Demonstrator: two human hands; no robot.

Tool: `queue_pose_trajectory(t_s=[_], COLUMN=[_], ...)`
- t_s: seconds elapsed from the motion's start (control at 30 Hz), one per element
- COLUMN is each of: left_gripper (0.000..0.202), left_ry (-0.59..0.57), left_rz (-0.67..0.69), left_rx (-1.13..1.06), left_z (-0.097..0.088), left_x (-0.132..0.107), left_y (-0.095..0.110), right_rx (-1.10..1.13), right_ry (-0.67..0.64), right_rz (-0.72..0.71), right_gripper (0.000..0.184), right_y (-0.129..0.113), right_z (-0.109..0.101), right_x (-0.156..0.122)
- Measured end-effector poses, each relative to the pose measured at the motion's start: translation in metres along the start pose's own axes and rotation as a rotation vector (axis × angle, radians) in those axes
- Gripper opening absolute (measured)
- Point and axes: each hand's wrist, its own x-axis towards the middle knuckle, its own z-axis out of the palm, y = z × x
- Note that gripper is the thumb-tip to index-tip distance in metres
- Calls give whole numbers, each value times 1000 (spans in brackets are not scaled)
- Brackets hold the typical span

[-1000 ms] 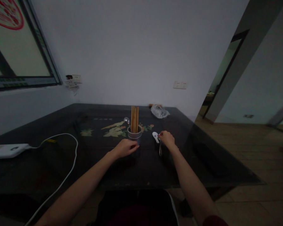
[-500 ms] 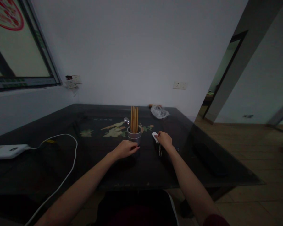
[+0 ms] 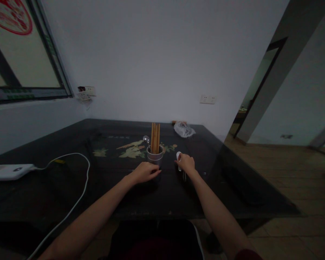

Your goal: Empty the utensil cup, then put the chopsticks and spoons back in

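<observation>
Spoon lay just right of the cup, under the right hand, whose fingers closed around it; its long axis could not be told. Left hand rested loosely curled against the cup's near side.

Dim, underexposed interior view with a cool greenish-grey cast. Brightest areas at the window upper left and the doorway right; pale wall evenly lit, without glare. Dark table almost black, near edge lost in shadow, faint sheen only around the painted centre. Left hand and right hand soft and low in contrast. Strong wide-angle distortion: window frame and door jamb leaning and bowed toward the edges. Fine detail smeared by noise throughout.
</observation>
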Motion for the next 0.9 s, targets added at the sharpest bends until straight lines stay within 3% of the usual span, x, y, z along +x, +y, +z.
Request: queue_pose_trajectory(t_s=[0.4, 0.9], left_gripper=[34, 33], left_ry=[-50, -64], left_rz=[-165, -192], left_rx=[-55, -55], left_z=[-16, -19], left_x=[-3, -3], left_y=[-20, -19], right_rx=[-4, -17], right_ry=[1, 76], right_rz=[0, 13], right_gripper=[20, 23], right_y=[-5, -4], right_z=[-3, -7], right_x=[-3, -4])
